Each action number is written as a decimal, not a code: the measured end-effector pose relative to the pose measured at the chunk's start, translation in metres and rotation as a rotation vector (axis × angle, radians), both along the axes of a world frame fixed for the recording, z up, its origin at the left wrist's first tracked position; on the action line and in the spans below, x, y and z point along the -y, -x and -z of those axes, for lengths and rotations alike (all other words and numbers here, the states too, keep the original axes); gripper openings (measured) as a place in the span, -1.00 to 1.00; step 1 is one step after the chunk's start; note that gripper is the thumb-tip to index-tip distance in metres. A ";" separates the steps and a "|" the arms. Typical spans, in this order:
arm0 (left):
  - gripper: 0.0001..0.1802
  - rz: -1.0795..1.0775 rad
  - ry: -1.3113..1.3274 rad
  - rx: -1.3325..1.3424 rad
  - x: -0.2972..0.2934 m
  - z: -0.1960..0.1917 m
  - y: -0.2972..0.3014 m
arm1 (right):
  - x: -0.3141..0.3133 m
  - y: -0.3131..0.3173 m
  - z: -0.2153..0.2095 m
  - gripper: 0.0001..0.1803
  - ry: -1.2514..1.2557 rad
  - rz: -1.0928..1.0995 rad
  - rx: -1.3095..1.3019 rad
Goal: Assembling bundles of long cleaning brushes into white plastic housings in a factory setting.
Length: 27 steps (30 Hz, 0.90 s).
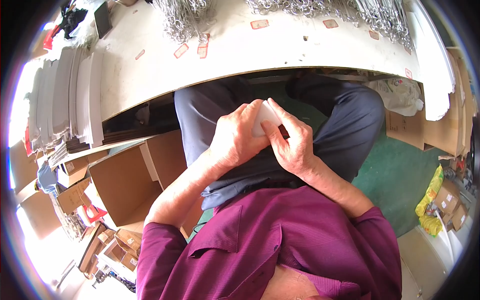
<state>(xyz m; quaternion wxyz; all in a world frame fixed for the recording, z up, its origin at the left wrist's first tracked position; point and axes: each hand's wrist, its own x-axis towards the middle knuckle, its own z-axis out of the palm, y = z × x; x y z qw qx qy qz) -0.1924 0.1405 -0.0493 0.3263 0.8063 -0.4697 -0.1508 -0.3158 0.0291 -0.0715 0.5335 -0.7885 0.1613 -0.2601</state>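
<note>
Both hands meet over my lap, below the table's near edge. My left hand (234, 137) and my right hand (290, 142) together hold a small white flat piece (264, 116), fingers wrapped around its sides. A dark reddish bit shows just under the right thumb; what it is I cannot tell. My legs in grey-blue trousers (345, 120) are beneath the hands.
A white table (220, 55) curves across the top, carrying heaps of metal wire hooks (182, 17) and small red-edged labels (202, 50). Stacked white sheets (70, 95) lie on its left. An open cardboard box (125, 185) stands at my left, more cartons (440, 125) and yellow packets (431, 192) at right.
</note>
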 end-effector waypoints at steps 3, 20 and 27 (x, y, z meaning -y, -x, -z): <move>-0.46 0.006 0.058 0.100 0.003 -0.002 0.002 | 0.003 -0.001 0.004 -0.61 -0.165 0.019 0.001; -0.47 -0.626 -0.260 0.381 -0.083 -0.041 -0.173 | 0.118 -0.043 -0.011 -0.86 0.387 0.228 0.105; -0.41 -0.778 -0.364 0.744 -0.058 -0.067 -0.224 | 0.135 -0.060 0.003 -0.91 0.474 0.221 0.080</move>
